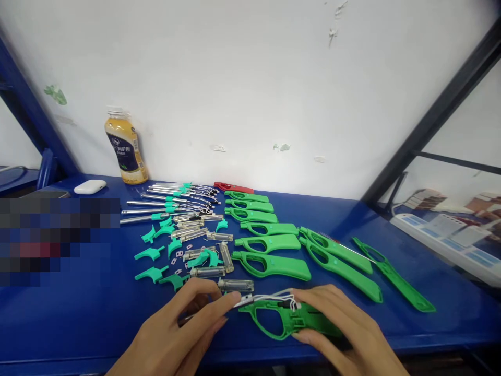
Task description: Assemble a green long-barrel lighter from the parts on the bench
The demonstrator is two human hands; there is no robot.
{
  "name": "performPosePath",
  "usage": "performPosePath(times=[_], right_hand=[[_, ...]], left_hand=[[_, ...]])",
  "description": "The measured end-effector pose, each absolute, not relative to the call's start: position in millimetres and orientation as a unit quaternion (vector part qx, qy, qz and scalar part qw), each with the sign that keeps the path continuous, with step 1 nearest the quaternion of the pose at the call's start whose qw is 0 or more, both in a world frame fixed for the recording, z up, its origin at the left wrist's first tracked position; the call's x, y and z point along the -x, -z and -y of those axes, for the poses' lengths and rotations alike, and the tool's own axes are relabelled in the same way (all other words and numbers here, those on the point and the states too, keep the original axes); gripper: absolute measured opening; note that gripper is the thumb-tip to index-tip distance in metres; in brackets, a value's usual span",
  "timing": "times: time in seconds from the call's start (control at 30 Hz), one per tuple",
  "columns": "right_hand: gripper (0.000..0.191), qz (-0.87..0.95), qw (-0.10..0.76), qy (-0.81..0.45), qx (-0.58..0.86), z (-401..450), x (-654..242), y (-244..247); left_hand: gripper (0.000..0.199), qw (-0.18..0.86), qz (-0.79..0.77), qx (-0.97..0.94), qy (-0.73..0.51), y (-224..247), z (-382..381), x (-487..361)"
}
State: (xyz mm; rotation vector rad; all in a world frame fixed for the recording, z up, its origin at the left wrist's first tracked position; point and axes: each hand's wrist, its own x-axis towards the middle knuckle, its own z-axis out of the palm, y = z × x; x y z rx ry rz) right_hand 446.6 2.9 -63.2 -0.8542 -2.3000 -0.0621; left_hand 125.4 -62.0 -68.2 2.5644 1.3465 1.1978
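Near the table's front edge, my left hand [190, 321] is closed around a metal lighter tube [246, 300], whose end shows past the fingertips. White wires [274, 297] run from that end to a small black piece [285, 304] over a green lighter shell half [299, 319]. The shell lies with its hollow side up and its trigger loop towards my left hand. My right hand [348, 324] grips the handle end between thumb and fingers, covering much of it. Just beyond my left fingers is a clear fuel tank [236, 285].
Behind my hands lie several green shells [274, 265], teal triggers [151, 274], clear tanks and wired metal tubes [141, 211]. A red shell [234, 187] lies by the wall. A yellow bottle [126, 149] and a white case [90, 187] stand back left. A thin screwdriver [354, 251] crosses the right-hand shells.
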Motion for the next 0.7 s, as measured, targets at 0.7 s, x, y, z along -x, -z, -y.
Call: performPosePath(times=[0.7], right_hand=[[0.025,0.859,0.417,-0.005,0.296,0.3,-411.1,58.0]], left_hand=[[0.044,0.024,-0.462,-0.798,-0.387,75.1,70.2,-115.2]])
